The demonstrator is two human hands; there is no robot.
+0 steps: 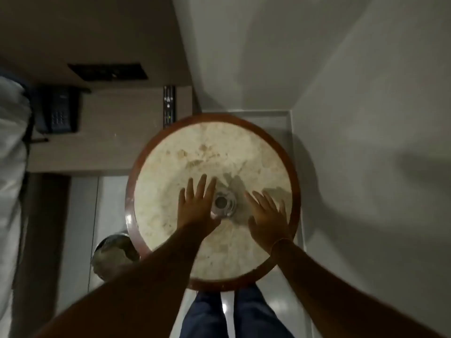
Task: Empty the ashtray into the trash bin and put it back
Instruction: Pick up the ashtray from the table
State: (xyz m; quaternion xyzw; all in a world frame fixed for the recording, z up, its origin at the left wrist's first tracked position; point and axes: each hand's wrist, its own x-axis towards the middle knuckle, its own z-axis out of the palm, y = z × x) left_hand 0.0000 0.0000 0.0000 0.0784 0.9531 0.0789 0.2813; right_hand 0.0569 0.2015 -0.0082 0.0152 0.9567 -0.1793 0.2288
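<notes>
ashtray [222, 203]: glass, centre of round marble surface [175, 152], contents unclear
bin [114, 254]: metal, on floor left of surface
left hand [196, 208]: fingers spread, touching ashtray edge, no grip
right hand [267, 215]: fingers spread, empty
room: phone [58, 111] on desk

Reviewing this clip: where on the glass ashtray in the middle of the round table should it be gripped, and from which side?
Probably by the outer rim of the ashtray, pinched from its left edge, coming from above. It sits flat on the round table, low and round with a hollow centre, so the rim is the only raised part. The left hand already lies against that side, fingers spread; the right hand is apart from it.
</notes>
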